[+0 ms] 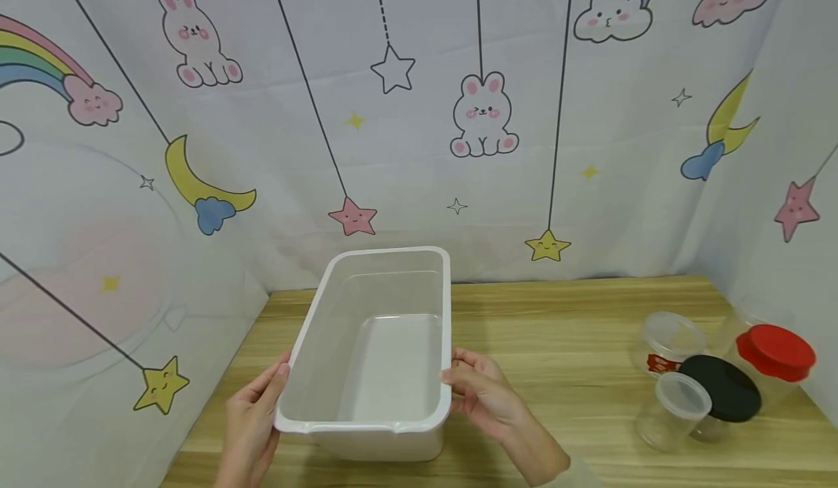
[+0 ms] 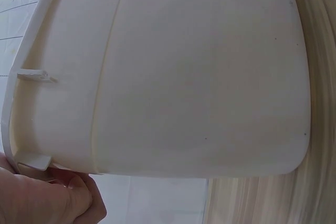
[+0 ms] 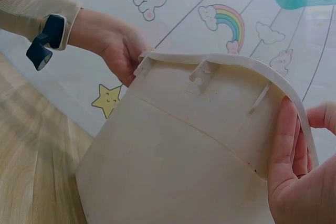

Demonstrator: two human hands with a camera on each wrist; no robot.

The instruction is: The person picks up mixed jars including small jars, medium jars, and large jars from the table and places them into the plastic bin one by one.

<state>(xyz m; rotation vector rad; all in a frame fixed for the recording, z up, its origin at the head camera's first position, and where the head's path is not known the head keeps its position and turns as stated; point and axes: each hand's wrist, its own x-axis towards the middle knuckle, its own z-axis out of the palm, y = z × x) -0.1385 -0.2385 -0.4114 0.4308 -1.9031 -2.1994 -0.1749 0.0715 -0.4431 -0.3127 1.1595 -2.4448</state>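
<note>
A deep white plastic bin with rounded corners stands in front of me, its inside bare in the head view. My left hand grips the rim at the near left corner, thumb on top. On the right side, my right hand pinches the rim between thumb and fingers. The right wrist view shows the right fingers flat against the outer wall under the lip. Small ribs run beneath the rim in the left wrist view, where the bin's outer wall fills most of the picture.
Several clear containers stand at the table's right side: one with a red lid, one with a black lid, a small cup and a tub. Cartoon-printed cloth borders the wooden table behind and at both sides.
</note>
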